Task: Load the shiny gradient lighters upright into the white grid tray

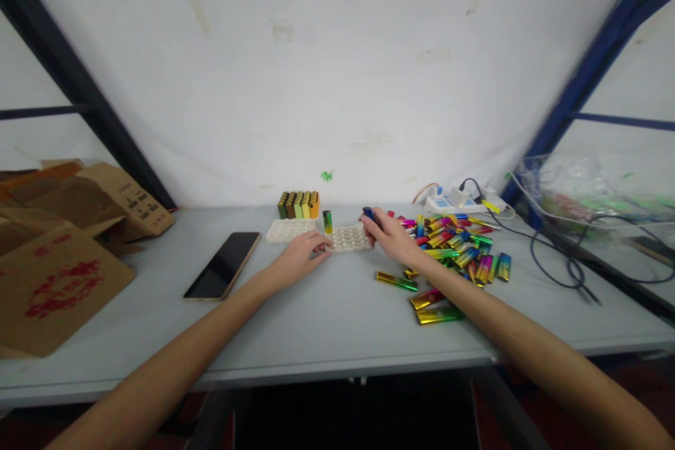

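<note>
My right hand [389, 233] is closed around a lighter [368, 213] with a dark blue end, held upright over the right end of a white tray with holes [351, 238]. At the tray's left end, my left hand [303, 254] has its fingers curled in and its fingertips at the edge. A green and gold lighter [328, 221] stands upright at the tray's far left corner. Behind my left hand lies a second white tray [290, 229]. To the right, a heap of shiny multicoloured lighters [458, 242] is partly hidden by my right forearm.
A block of upright lighters [299, 205] stands near the wall. On the left are a phone [224, 266] and open cardboard boxes [74, 274]. A power strip [464, 201], black cables [559, 278] and a clear plastic bag [569, 186] occupy the right side.
</note>
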### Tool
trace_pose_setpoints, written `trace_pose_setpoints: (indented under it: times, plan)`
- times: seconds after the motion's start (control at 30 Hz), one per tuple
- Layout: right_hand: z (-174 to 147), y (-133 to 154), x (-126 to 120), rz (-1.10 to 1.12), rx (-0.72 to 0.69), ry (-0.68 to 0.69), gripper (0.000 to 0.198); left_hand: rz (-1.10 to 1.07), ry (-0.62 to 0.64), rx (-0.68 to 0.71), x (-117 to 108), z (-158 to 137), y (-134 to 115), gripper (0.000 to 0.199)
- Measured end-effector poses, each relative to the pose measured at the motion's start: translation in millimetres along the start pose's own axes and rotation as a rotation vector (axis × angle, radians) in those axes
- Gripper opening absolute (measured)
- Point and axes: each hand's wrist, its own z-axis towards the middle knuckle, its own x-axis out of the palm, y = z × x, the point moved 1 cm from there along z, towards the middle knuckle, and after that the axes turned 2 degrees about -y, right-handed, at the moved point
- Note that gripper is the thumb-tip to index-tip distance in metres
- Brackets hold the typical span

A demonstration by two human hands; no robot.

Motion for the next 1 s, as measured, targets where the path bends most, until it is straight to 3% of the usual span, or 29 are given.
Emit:
trace_pose_setpoints:
  times: [0.2, 0.33, 0.43, 0.57, 0.8, 1.0]
  plan:
    - [31.0, -6.1, -1.8, -0.206, -0.181, 0.077, 0.045, -0.001, 0.015, -0.016, 1.8, 0.3, 3.9, 0.022]
    - [57.9, -16.9, 6.4, -0.236, -0.158, 0.154, 0.049, -0.002, 0.014, -0.004, 2.9, 0.0, 5.5, 0.021]
    - [70.2, -28.0, 16.6, -0.112, -0.084, 0.203, 0.046, -0.005, 0.008, -0.004, 2.3, -0.6, 4.5, 0.020]
    - [74.2, -40.2, 28.1, -0.003, -0.031, 0.284, 0.044, -0.002, 0.020, -0.010, 1.0, -1.0, 2.0, 0.018]
    - [74.0, -38.3, 30.9, -0.333, -0.286, 0.284, 0.044, 0.001, 0.019, 0.005, 4.2, -1.0, 6.6, 0.019]
    - [81.6, -37.8, 32.3, -0.301, -0.282, 0.313, 0.040, -0.014, 0.034, -0.022, 2.2, -0.9, 3.0, 0.020]
